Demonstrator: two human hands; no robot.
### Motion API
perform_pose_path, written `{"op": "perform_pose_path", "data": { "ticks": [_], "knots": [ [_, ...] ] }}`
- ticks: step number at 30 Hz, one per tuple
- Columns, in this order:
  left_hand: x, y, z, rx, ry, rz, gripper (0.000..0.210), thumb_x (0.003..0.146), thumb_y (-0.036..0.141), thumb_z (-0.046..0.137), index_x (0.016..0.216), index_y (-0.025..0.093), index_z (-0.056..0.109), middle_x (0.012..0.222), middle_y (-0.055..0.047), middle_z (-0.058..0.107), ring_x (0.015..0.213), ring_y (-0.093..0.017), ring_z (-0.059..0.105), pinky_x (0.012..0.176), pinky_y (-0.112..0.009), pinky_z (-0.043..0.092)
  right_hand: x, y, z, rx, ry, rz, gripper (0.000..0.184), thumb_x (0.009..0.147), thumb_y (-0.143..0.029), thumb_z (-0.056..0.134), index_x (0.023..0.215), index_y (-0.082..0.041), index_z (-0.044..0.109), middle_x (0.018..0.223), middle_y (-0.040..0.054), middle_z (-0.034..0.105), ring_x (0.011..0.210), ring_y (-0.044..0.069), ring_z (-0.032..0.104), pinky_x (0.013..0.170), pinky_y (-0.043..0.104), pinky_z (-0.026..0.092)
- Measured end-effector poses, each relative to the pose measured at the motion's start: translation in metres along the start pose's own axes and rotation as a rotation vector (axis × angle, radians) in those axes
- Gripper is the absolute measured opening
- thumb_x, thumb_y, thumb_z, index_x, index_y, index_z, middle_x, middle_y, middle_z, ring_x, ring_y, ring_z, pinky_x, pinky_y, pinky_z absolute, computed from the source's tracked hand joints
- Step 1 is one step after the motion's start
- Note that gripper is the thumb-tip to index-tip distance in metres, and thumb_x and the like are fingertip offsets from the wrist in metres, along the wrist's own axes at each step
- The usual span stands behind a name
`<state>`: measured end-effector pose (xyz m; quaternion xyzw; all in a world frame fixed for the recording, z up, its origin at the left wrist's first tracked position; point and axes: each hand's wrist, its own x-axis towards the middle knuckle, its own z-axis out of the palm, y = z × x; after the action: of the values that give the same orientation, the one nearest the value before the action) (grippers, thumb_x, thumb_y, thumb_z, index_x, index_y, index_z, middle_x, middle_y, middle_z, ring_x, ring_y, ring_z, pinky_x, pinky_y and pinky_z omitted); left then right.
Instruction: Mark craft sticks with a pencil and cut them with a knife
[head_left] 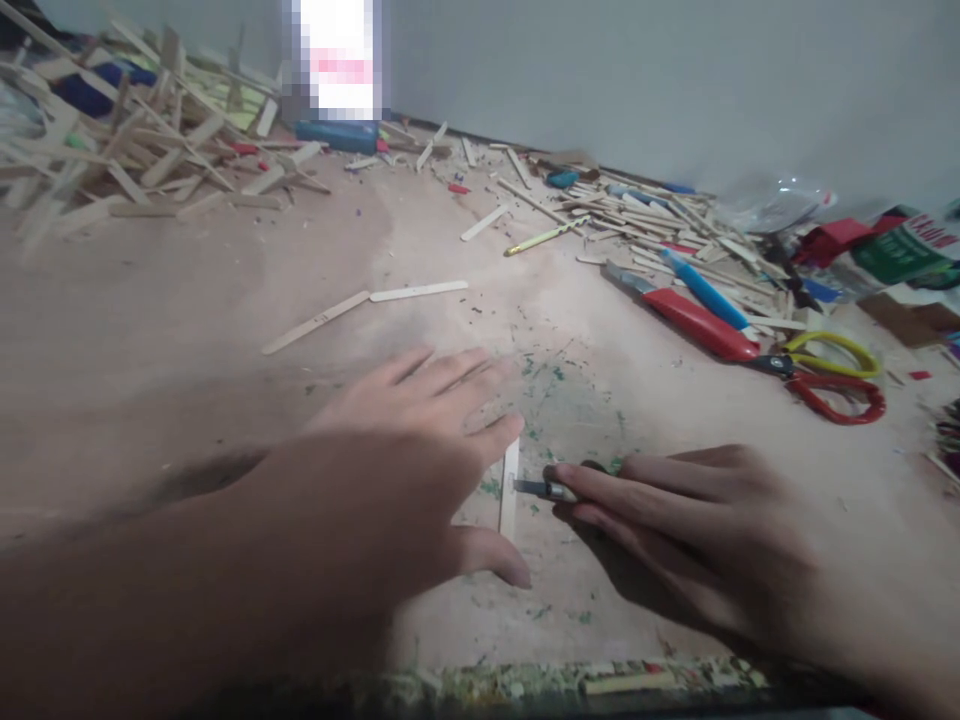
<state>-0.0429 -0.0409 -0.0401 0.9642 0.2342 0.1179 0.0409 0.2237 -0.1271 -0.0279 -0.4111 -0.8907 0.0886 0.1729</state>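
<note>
A pale wooden craft stick [509,490] lies upright in view on the tabletop, across green scuff marks. My left hand [420,450] is spread flat over the table, with its index fingertip at the stick's far end and its thumb near the close end. Between them the middle of the stick shows, with a small mark on it. My right hand [697,530] is closed around a craft knife [551,490]. The knife's thin blade points left and its tip meets the stick's right edge. Most of the handle is hidden by my fingers.
Two craft sticks [418,291] lie end to end beyond my left hand. Red-and-yellow-handled scissors [832,380], a red utility knife [701,322] and a blue pen [705,290] lie right. Stick piles [150,150] sit against the wall. The table edge [525,680] is close in front.
</note>
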Motion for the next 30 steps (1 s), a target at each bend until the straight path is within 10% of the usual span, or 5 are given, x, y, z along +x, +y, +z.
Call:
{"op": "perform_pose_path", "data": {
  "ticks": [7, 18, 24, 30],
  "knots": [
    [0.002, -0.001, -0.004, -0.014, -0.005, 0.050, 0.091, 0.079, 0.085, 0.081, 0.131, 0.011, 0.076, 0.159, -0.025, 0.062, 0.152, -0.043, 0.056, 0.127, -0.063, 0.044, 0.002, 0.001, -0.006, 0.013, -0.027, 0.007, 0.021, 0.112, -0.019, 0.060, 0.119, -0.016, 0.079, 0.071, -0.0009, 0.068, 0.054, 0.014, 0.064, 0.049, 0.033, 0.040],
    [0.020, 0.009, -0.058, 0.175, -0.339, -0.192, 0.073, 0.083, 0.083, 0.078, 0.102, 0.013, 0.080, 0.116, -0.020, 0.073, 0.123, -0.047, 0.066, 0.124, -0.079, 0.029, 0.037, 0.010, -0.019, 0.317, 0.033, 0.332, 0.033, 0.109, -0.027, 0.059, 0.086, -0.018, 0.080, 0.068, -0.0019, 0.069, 0.060, 0.011, 0.053, 0.060, 0.025, 0.039],
    [0.024, 0.000, -0.090, 0.194, -0.408, -0.329, 0.035, 0.102, 0.049, 0.066, 0.093, 0.017, 0.080, 0.104, -0.014, 0.076, 0.110, -0.038, 0.071, 0.099, -0.053, 0.052, 0.066, 0.017, -0.011, 0.453, 0.099, 0.354, 0.038, 0.109, -0.044, 0.069, 0.082, -0.018, 0.067, 0.072, -0.0045, 0.064, 0.067, 0.015, 0.064, 0.070, 0.031, 0.056],
    [0.008, -0.036, -0.090, -0.014, -0.443, -0.312, 0.017, 0.085, 0.041, 0.079, 0.094, 0.027, 0.080, 0.095, 0.001, 0.080, 0.089, -0.021, 0.075, 0.070, -0.029, 0.052, 0.082, 0.007, 0.013, 0.453, 0.205, 0.297, 0.037, 0.108, -0.043, 0.070, 0.082, -0.017, 0.069, 0.071, -0.0044, 0.064, 0.065, 0.015, 0.064, 0.065, 0.029, 0.054]
  ]
}}
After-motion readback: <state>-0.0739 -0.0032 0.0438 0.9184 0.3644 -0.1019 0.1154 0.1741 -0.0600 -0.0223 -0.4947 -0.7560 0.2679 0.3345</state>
